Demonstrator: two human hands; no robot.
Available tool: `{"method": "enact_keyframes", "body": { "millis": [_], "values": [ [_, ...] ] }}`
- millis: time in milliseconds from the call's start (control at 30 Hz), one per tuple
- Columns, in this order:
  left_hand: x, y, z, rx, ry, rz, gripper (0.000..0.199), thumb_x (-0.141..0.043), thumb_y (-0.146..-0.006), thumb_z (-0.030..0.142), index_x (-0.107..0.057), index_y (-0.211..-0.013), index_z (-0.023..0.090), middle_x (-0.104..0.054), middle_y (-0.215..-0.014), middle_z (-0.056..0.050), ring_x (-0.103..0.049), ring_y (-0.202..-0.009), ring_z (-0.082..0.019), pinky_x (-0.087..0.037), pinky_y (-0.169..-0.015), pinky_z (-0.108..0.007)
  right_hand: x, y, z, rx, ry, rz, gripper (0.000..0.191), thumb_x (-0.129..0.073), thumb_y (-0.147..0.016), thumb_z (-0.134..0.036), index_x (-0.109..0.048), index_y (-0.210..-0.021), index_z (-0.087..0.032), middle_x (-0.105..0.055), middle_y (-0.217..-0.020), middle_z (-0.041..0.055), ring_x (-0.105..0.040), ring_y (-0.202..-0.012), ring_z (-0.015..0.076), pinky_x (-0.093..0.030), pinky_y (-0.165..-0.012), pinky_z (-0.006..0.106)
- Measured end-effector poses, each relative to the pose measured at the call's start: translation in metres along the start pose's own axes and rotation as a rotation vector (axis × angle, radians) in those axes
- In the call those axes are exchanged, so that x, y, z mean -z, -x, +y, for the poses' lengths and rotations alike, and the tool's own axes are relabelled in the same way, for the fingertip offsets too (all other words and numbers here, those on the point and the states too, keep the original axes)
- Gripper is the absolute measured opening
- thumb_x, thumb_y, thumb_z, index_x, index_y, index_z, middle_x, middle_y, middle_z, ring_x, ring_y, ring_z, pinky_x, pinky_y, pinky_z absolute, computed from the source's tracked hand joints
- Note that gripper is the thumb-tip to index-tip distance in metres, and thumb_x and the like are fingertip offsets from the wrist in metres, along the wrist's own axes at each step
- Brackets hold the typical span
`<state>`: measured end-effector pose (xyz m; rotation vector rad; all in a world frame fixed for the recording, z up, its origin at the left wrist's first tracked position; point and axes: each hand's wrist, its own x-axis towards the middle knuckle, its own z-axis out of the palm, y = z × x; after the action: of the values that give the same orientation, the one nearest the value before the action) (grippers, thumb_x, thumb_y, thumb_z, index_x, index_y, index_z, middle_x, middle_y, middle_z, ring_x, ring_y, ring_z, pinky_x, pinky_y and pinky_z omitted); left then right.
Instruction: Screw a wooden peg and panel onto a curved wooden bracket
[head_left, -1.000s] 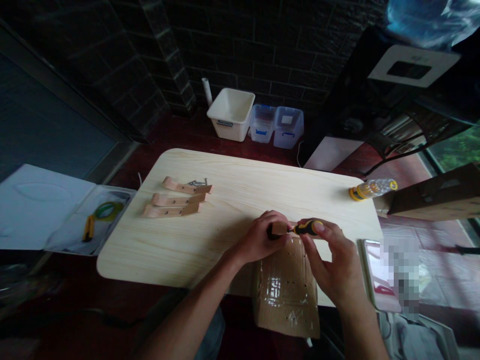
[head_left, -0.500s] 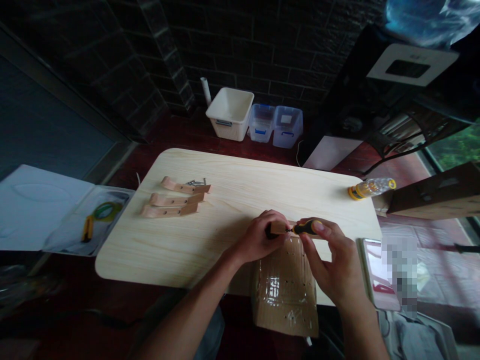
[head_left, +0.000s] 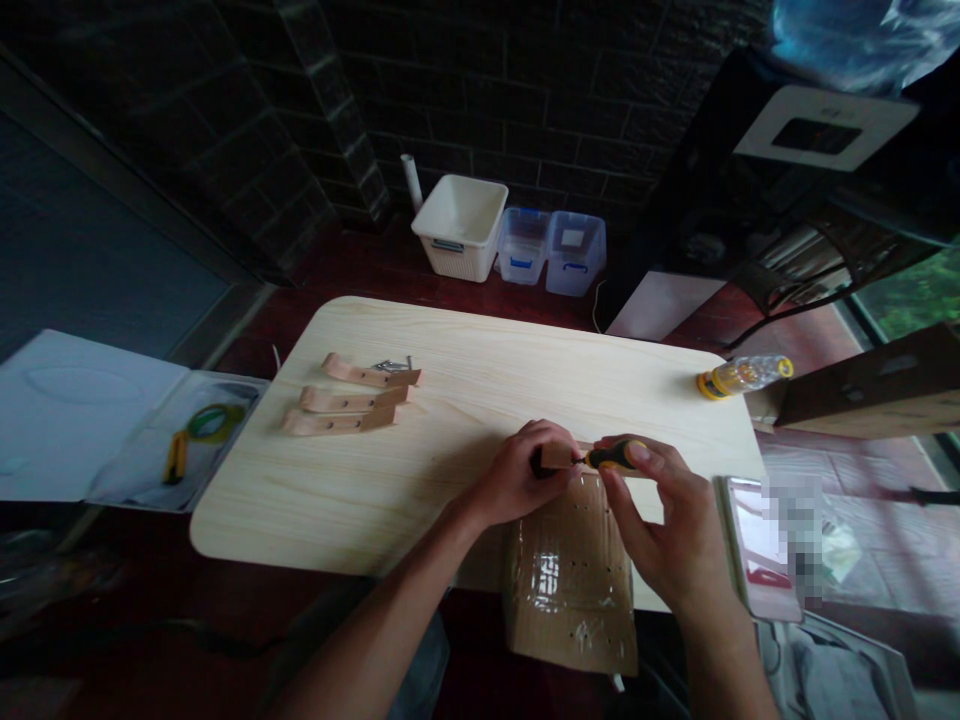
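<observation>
My right hand (head_left: 671, 510) is closed round a yellow and black screwdriver (head_left: 611, 456), its tip pointing left. My left hand (head_left: 531, 462) grips a small wooden hook (head_left: 556, 457) at the upper edge of a cardboard piece (head_left: 574, 575). The screwdriver tip meets the right side of the hook; the exact contact is too small to make out. The cardboard, with clear tape and rows of small holes, hangs over the table's front edge. On the left of the table lie three more wooden hooks (head_left: 352, 400) with two holes each, beside several metal screws (head_left: 394, 365).
The pale wooden table (head_left: 480, 375) has a clear bottle-shaped bit case (head_left: 742, 376) at its right edge. A white box (head_left: 180, 440) holding a yellow cutter (head_left: 175, 458) stands left. Bins (head_left: 461, 230) and a water dispenser (head_left: 817, 130) stand behind; a tablet-like device (head_left: 761, 545) lies right.
My right hand's thumb and fingers have shifted very slightly on the screwdriver handle. My left hand, the hook and the cardboard look the same.
</observation>
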<state>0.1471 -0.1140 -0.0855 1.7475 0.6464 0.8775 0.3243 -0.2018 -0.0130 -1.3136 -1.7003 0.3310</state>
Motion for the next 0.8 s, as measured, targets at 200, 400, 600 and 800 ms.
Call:
{"method": "enact_keyframes", "body": {
  "millis": [200, 400, 600, 800],
  "values": [
    [0.0004, -0.0009, 0.0021, 0.008, 0.007, -0.003, 0.012, -0.072, -0.094, 0.030, -0.068, -0.101, 0.021, -0.073, -0.111, -0.008, -0.068, -0.110, -0.025, -0.054, -0.102, -0.044, -0.0006, 0.0025, -0.0009, 0.036, -0.041, -0.024, 0.065, -0.062, -0.096, -0.004, -0.046, -0.149, -0.037, -0.070, -0.131, 0.0059, -0.073, -0.120, 0.0209, -0.065, -0.093, 0.039],
    [0.0004, -0.0006, 0.0019, 0.032, 0.006, -0.007, 0.013, -0.072, -0.094, 0.032, -0.069, -0.102, 0.022, -0.074, -0.112, -0.008, -0.068, -0.111, -0.025, -0.054, -0.103, -0.045, 0.0002, 0.0001, -0.0016, -0.016, 0.029, -0.001, 0.043, -0.064, -0.096, -0.009, -0.058, -0.133, -0.030, -0.073, -0.119, 0.0072, -0.077, -0.104, 0.0209, -0.067, -0.085, 0.038],
    [0.0003, -0.0008, 0.0007, 0.014, 0.008, -0.002, 0.013, -0.072, -0.094, 0.032, -0.069, -0.102, 0.021, -0.074, -0.110, -0.008, -0.068, -0.110, -0.025, -0.054, -0.103, -0.045, -0.0011, 0.0010, -0.0002, 0.039, -0.021, -0.019, 0.060, -0.063, -0.095, -0.004, -0.049, -0.145, -0.033, -0.069, -0.130, 0.0072, -0.072, -0.120, 0.0199, -0.065, -0.094, 0.038],
    [0.0005, -0.0010, 0.0015, 0.019, 0.002, 0.001, 0.012, -0.072, -0.094, 0.030, -0.069, -0.101, 0.021, -0.074, -0.111, -0.008, -0.068, -0.111, -0.025, -0.054, -0.103, -0.044, -0.0014, 0.0016, 0.0009, 0.016, -0.010, -0.003, 0.058, -0.063, -0.095, -0.003, -0.051, -0.143, -0.032, -0.074, -0.123, 0.0073, -0.075, -0.112, 0.0195, -0.066, -0.089, 0.036]
  ]
}}
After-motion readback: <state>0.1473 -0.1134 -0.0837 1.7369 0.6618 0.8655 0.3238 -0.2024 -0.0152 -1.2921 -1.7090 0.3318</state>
